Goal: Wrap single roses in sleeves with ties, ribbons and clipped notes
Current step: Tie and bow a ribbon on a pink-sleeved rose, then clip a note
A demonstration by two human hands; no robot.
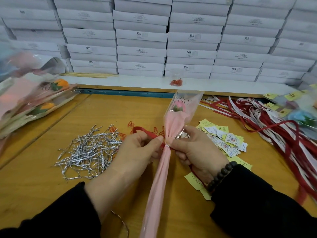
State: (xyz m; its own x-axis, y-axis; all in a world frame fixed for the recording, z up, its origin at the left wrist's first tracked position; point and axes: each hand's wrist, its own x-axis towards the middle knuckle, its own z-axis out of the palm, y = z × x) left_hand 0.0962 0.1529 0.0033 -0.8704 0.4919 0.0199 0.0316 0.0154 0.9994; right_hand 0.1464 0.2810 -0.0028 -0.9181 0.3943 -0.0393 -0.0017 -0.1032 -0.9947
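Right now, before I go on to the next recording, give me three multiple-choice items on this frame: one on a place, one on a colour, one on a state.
1. Where does the pile of silver twist ties lie?
A. on the white boxes
B. on the table to the left of the hands
C. among the ribbons at the right

2. What colour is the ribbon at the neck of the rose sleeve?
A. red
B. blue
C. green

3. What is the state of the sleeve's neck?
A. flat and open
B. torn in two
C. gathered tight with a silver tie around it

Answers: 1 B, the ties lie on the wood beside the left hand. 2 A, the strip by the left fingers is red. 3 C, the sleeve narrows to a silver band between the left hand and the right hand.
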